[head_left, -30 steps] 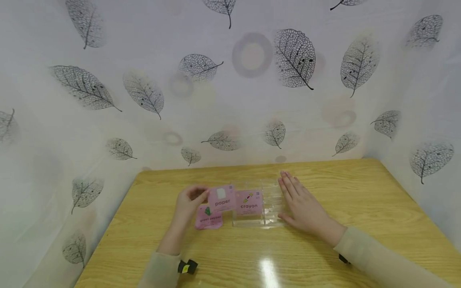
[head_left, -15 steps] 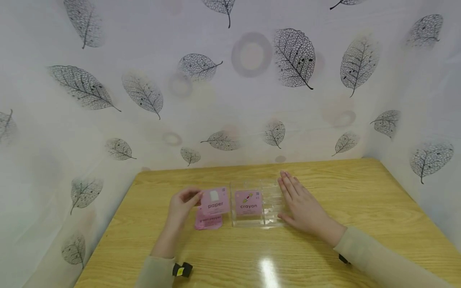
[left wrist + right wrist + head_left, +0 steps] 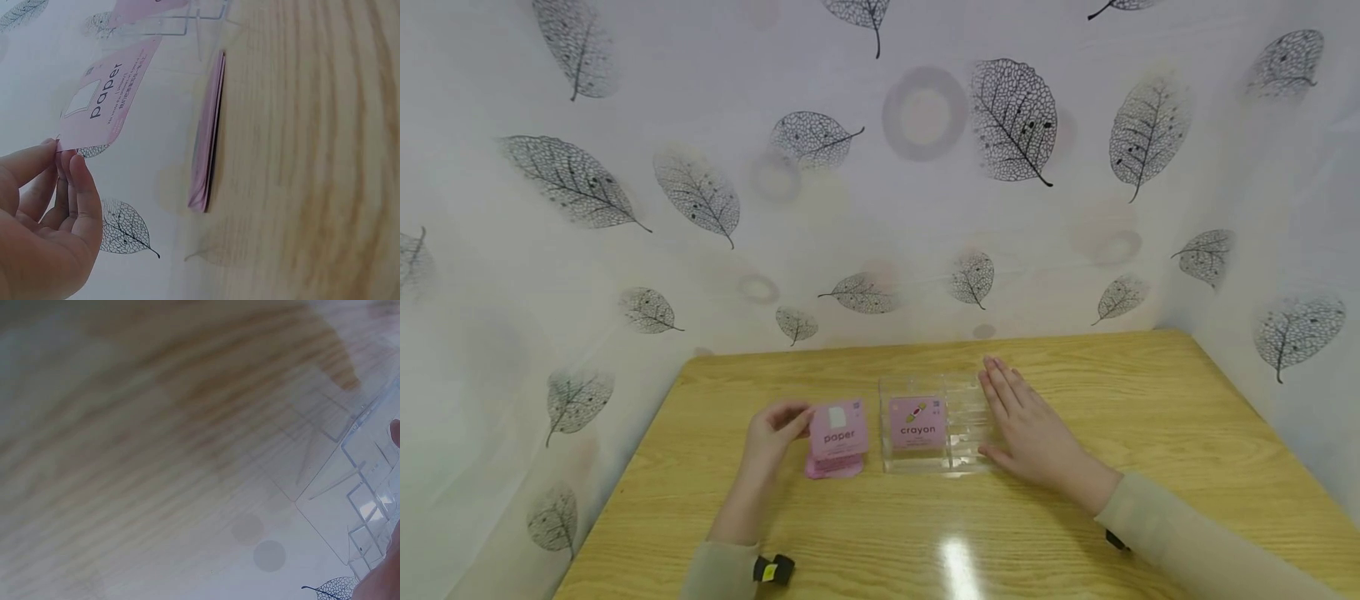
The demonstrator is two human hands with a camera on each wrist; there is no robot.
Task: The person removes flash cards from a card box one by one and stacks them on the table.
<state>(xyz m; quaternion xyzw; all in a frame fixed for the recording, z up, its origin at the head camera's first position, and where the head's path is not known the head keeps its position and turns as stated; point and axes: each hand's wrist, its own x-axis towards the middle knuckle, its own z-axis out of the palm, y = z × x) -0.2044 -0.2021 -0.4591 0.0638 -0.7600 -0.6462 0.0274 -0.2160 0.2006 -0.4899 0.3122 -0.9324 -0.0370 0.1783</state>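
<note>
One pinch, by left hand [image 3: 769,440], on edge of pink "paper" card [image 3: 839,428], above pink card stack [image 3: 835,469] on wooden table [image 3: 685,467]; next, "crayon" card [image 3: 917,422] in left compartment of clear tray [image 3: 966,429]; at its right side, straight-fingered right hand [image 3: 1036,435].

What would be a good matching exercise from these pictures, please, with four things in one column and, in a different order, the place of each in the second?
Things
1. "paper" card
2. "crayon" card
3. pink card stack
4. right hand

Places
A. Lying on the table, left of the clear tray
B. Pinched by the left hand
C. At the tray's right end
D. In the tray's left section

Right pairs: 1-B, 2-D, 3-A, 4-C
</note>
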